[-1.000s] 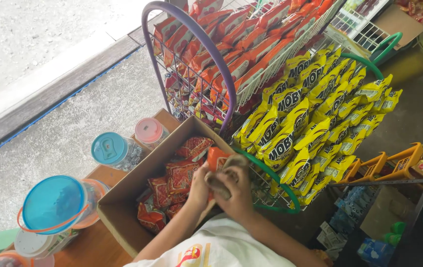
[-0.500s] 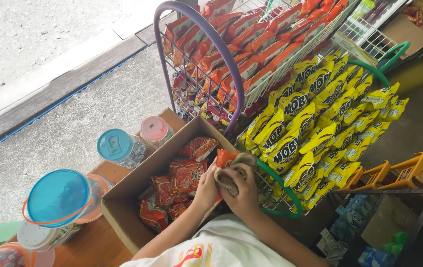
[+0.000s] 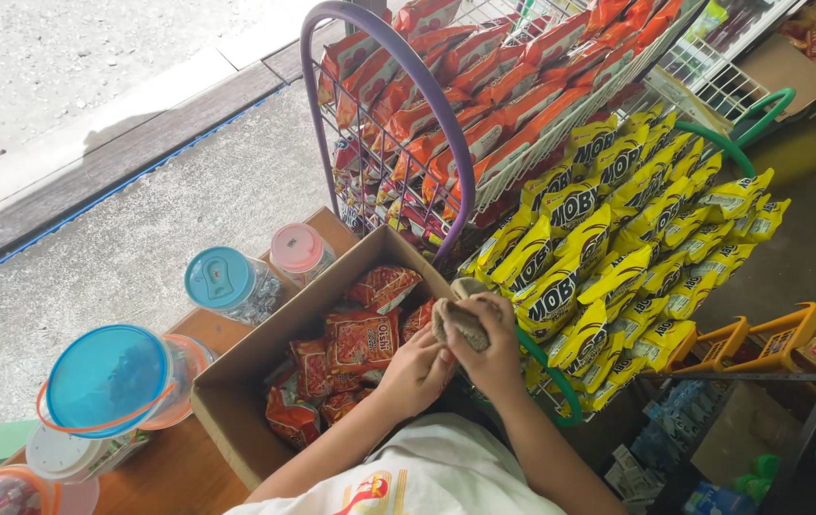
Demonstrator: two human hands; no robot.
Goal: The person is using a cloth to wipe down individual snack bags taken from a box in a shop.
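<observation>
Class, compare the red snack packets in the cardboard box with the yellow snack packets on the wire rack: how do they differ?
The red snack packets lie jumbled in the cardboard box; the yellow snack packets sit in overlapping rows on the wire rack. Red are few, yellow many. Both are sealed, glossy pouches.

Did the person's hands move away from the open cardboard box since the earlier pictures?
No. Both the left hand and the right hand stay at the right edge of the cardboard box, beside the yellow snack packets, gripping a crumpled brownish cloth.
</observation>
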